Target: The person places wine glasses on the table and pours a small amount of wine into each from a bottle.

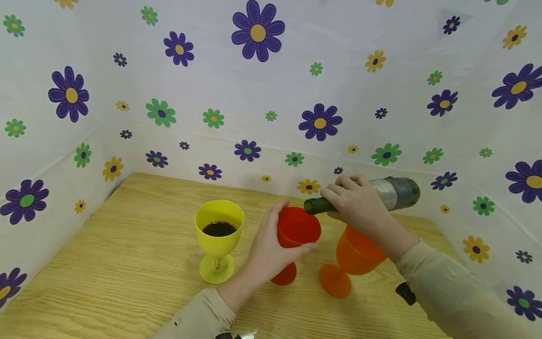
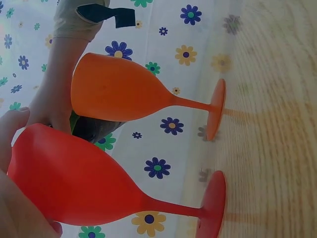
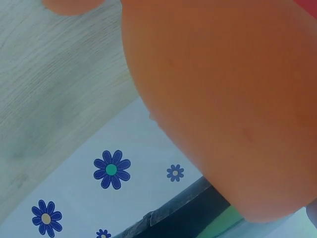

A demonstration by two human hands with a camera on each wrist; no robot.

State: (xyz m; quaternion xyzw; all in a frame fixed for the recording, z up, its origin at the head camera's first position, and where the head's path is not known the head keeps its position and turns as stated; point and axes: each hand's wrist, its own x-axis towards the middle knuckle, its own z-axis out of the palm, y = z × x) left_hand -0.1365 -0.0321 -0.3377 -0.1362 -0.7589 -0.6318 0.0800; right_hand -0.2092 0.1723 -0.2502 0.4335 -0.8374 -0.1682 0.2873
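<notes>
A red goblet (image 1: 298,227) stands upright on the table, its bowl gripped by my left hand (image 1: 268,247) with fingers and thumb around it; the left wrist view shows the same red goblet (image 2: 74,178). My right hand (image 1: 360,202) is wrapped round a green glass bottle (image 1: 391,193), tipped nearly level, its mouth at the red goblet's rim. No liquid is visible in the red bowl. An orange goblet (image 1: 357,254) stands under my right forearm, and its bowl (image 3: 223,99) fills much of the right wrist view.
On the left of the wooden table (image 1: 139,235) stands a yellow goblet (image 1: 218,242) with dark liquid in it. White flower-printed sheeting (image 1: 271,89) rises behind the table and along both sides.
</notes>
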